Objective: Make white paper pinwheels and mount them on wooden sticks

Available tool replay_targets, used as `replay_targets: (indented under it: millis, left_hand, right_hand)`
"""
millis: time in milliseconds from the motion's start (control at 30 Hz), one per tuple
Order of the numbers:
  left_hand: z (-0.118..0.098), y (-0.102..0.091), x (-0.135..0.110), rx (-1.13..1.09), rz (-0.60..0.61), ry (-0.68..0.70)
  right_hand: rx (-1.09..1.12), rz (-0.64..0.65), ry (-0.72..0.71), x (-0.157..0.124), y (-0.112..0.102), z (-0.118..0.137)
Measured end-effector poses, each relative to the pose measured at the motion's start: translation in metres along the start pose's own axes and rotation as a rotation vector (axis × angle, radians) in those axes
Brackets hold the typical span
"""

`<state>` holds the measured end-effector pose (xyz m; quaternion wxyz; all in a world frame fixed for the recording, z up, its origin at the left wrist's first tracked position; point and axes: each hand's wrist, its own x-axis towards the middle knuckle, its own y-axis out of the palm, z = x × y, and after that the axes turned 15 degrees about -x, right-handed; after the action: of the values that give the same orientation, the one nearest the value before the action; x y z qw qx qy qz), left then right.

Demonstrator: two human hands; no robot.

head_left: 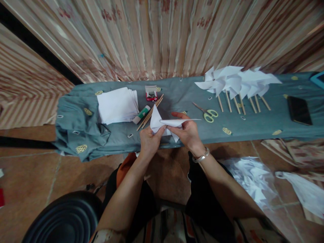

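Note:
Between both hands, over the near edge of the cloth-covered table (172, 87), is a white paper pinwheel (156, 118) with its blades partly folded. My left hand (150, 140) pinches its left side between thumb and fingers. My right hand (187, 132), with a silver bracelet at the wrist, grips the right side near the centre. Just beyond lie several wooden sticks (152, 113), a green and white glue stick (141, 114) and a small red box (151, 93) of metal pins or tacks. A stack of white paper (117, 105) rests to the left. Green-handled scissors (209, 114) lie to the right.
Several pinwheels on sticks (235, 82) lie at the back right, with a black phone (300, 110) farther right. A striped curtain (162, 40) hangs behind the table. A clear bag of white paper pieces (253, 182) and a black round stool (63, 219) are on the floor.

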<state>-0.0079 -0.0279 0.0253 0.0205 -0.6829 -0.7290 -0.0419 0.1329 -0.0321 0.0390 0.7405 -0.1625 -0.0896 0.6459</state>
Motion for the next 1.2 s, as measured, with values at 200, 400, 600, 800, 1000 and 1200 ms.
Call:
replay_targets:
  millis: [200, 400, 600, 800, 1000, 1200]
  left_hand:
    - [0.002, 0.002, -0.001, -0.051, -0.022, -0.02]
    - [0.003, 0.002, -0.002, -0.075, 0.035, -0.017]
    - [0.004, 0.003, -0.006, -0.114, 0.089, -0.064]
    - [-0.001, -0.004, -0.002, -0.24, 0.246, -0.086]
    - [0.021, -0.018, 0.028, 0.15, 0.073, 0.081]
    - [0.038, -0.014, 0.062, 0.618, 0.252, 0.31]
  right_hand:
    - [0.041, 0.014, -0.012, -0.001, -0.001, -0.002]
    - [0.078, -0.007, 0.006, -0.002, -0.001, -0.003]
    - [-0.003, -0.051, 0.008, -0.005, -0.002, -0.006]
    - [0.153, -0.045, 0.051, -0.001, -0.017, -0.01]
    - [0.089, -0.072, -0.01, -0.004, -0.033, -0.02]
    - [-0.15, -0.04, -0.085, -0.023, -0.039, -0.02]
